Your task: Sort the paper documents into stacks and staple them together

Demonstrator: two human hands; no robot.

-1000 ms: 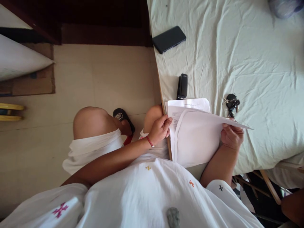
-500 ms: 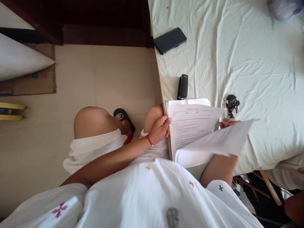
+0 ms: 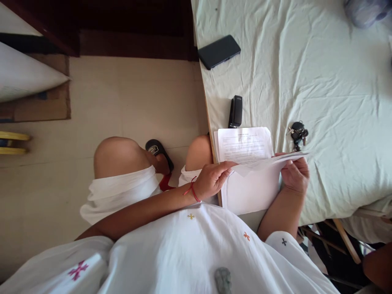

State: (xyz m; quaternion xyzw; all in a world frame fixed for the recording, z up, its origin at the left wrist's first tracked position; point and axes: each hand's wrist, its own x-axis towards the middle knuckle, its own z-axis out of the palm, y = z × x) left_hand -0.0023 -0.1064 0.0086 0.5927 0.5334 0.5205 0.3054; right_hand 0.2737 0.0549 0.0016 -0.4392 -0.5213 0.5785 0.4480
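Note:
My left hand (image 3: 214,179), with a red string at the wrist, pinches the left end of some raised paper sheets (image 3: 266,164). At their right end my right hand (image 3: 295,175) grips the same sheets, thumb on the near side. The sheets are tipped up so that I see them almost edge-on. Behind them a printed page (image 3: 245,143) lies on the table, its text too small to read. A white sheet (image 3: 251,194) without visible print lies on the near side. Just beyond the papers is a black stapler (image 3: 235,111).
A pale cloth (image 3: 269,81) covers the table. On it lie a black phone-like case (image 3: 219,52) at the far left edge and a bunch of keys (image 3: 298,134) right of the papers. My knees are beside the table's left edge. A wooden chair frame (image 3: 346,241) stands lower right.
Both hands have moved nearer to me along the papers. The sheets that hung loose over the stack are now held up between both hands, and the printed page behind shows.

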